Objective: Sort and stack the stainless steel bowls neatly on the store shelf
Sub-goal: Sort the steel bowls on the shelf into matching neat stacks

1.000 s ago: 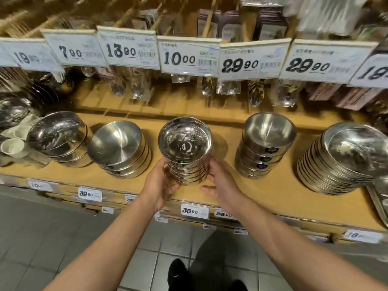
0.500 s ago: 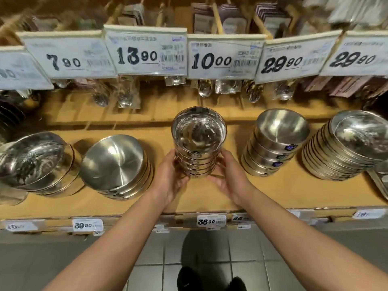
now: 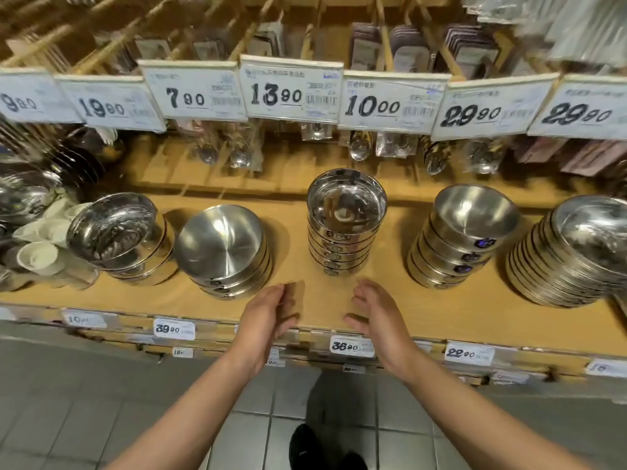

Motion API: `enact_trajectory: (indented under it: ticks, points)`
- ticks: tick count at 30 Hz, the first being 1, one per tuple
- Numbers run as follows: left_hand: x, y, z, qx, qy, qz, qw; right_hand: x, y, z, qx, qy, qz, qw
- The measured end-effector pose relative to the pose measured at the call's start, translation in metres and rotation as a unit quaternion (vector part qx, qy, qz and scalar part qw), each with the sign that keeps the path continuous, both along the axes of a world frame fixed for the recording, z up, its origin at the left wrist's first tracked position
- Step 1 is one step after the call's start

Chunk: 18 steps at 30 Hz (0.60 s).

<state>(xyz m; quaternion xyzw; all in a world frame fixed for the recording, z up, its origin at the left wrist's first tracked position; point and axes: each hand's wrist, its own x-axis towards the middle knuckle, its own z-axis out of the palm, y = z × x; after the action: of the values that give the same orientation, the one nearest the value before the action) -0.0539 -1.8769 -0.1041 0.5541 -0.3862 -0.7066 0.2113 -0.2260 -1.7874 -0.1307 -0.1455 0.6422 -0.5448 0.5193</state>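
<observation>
Both hands have let go: the left hand (image 3: 268, 312) and right hand (image 3: 376, 313) now hang loose and empty near the shelf's (image 3: 424, 307) front edge. Between them, farther back, the bowl stack (image 3: 346, 228) stands alone, straight. That pile looks done.

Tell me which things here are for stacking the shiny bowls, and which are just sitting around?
For the job:
middle bowl stack
bowl stacks either side
wooden shelf
left hand and right hand, both empty

Just sitting around:
price cards
packaged spoons
white cups
</observation>
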Motion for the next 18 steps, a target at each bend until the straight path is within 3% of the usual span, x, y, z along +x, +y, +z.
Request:
enact_trajectory:
  ticks: [6, 9, 18]
  points:
    - [0.083, -0.014, -0.005, -0.032, -0.031, 0.136, 0.990, 0.046, -0.026, 0.016, -0.015, 0.008, 0.110, 0.994]
    - [0.104, -0.042, 0.003, -0.059, -0.011, 0.199, 0.978, 0.069, -0.053, 0.025, -0.026, 0.008, 0.119, 0.993]
    - [0.099, -0.110, 0.001, -0.075, 0.053, 0.050, 0.994, 0.119, -0.126, 0.025, -0.051, -0.017, 0.023, 0.998]
